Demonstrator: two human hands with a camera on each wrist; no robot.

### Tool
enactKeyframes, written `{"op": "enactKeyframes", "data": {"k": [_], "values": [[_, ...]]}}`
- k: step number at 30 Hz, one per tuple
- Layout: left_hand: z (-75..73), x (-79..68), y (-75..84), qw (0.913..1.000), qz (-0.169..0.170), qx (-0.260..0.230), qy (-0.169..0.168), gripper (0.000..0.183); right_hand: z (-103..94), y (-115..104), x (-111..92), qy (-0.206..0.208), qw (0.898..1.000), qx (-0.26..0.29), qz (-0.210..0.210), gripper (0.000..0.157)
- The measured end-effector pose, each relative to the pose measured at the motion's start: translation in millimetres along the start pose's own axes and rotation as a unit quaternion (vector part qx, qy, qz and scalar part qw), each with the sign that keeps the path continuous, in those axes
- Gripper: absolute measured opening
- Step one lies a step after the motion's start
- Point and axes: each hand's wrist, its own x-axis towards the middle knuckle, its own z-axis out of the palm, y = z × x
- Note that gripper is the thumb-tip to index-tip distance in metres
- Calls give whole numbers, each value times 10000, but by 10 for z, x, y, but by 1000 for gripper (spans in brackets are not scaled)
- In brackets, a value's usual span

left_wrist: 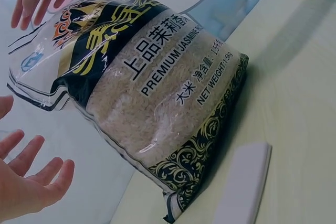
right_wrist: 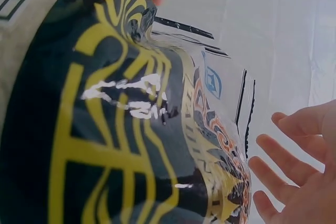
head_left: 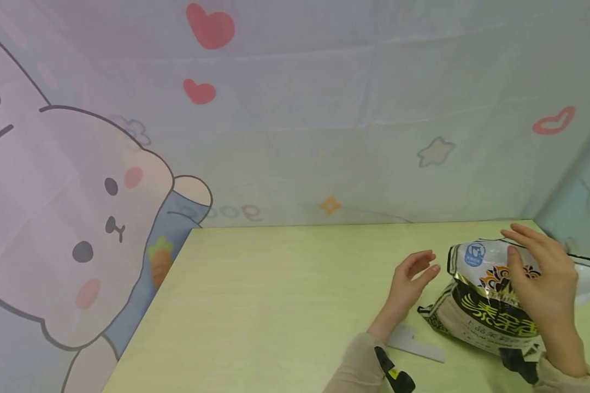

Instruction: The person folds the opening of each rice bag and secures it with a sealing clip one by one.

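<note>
A plastic bag of jasmine rice (head_left: pixel 491 314) rests on the right part of the table. Its clear window shows the grains in the left wrist view, below a black band with yellow lettering, and its white top (left_wrist: pixel 34 66) is slack. My left hand (head_left: pixel 407 281) is held beside the bag's left edge, fingers loosely bent and apart from it. On the other side, my right hand (head_left: pixel 546 281) hovers by the white top, fingers spread; the right wrist view shows a gap between its fingers (right_wrist: pixel 278 161) and the plastic. Neither hand holds anything.
A flat, pale grey notched piece (head_left: pixel 418 345) lies on the table (head_left: pixel 275 305) by my left wrist, in front of the bag. Behind the table hangs a cloth backdrop (head_left: pixel 300 136) printed with hearts and a rabbit. Dark straps circle both wrists.
</note>
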Motion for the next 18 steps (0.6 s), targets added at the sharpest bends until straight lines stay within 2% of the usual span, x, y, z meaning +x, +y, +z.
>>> {"op": "enactKeyframes", "data": {"k": [3, 5, 7, 12, 14, 18], "values": [[44, 17, 11, 9999, -6, 128, -85, 32, -1, -112, 31, -74, 9999, -53, -106, 28], [84, 33, 19, 9997, 29, 223, -120, 32, 24, -49, 15, -65, 9998, -126, -148, 27], [126, 52, 31, 9993, 41, 341, -125, 32, 74, 148, -38, -52, 9997, -183, -152, 28], [206, 88, 70, 9984, -11, 564, -74, 32, 61, 35, -14, -62, 9994, -339, 13, 26], [226, 102, 82, 9983, -7, 577, -37, 31, 29, -153, 37, -57, 9993, -363, 104, 25], [260, 132, 87, 9972, -10, 744, 116, 26, 44, -152, 56, -16, 9992, -383, 147, 25]]}}
